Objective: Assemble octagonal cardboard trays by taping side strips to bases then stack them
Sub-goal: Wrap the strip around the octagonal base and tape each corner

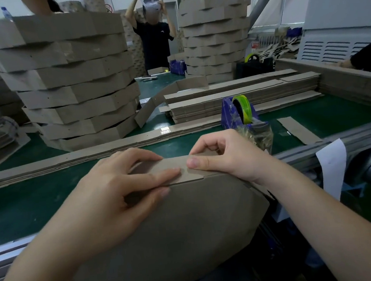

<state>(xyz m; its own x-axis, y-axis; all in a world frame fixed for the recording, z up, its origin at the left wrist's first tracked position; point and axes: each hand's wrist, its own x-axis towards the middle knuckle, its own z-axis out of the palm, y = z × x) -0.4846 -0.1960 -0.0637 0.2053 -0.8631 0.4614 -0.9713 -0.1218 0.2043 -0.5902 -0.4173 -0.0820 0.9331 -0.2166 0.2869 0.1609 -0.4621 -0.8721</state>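
Fingers [170, 171] of the left hand [121, 190] lie nearly straight, pressing the side strip [193, 173] flat onto the octagonal base [188, 229]. The right hand [224, 157] pinches the same strip over the base's top edge, thumb in front and fingers curled behind. The strip's long axis runs left to right between the fingertips. The tape dispenser [240, 113] stands just beyond the right hand, likely the nearer one for tape. The base is plain grey-brown board, tilted up at the green table's [29, 210] near edge.

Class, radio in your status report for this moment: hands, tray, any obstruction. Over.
Left hand pressing side strip onto base. Right hand pinching strip's top edge. Tape dispenser beyond right hand, not in the way.
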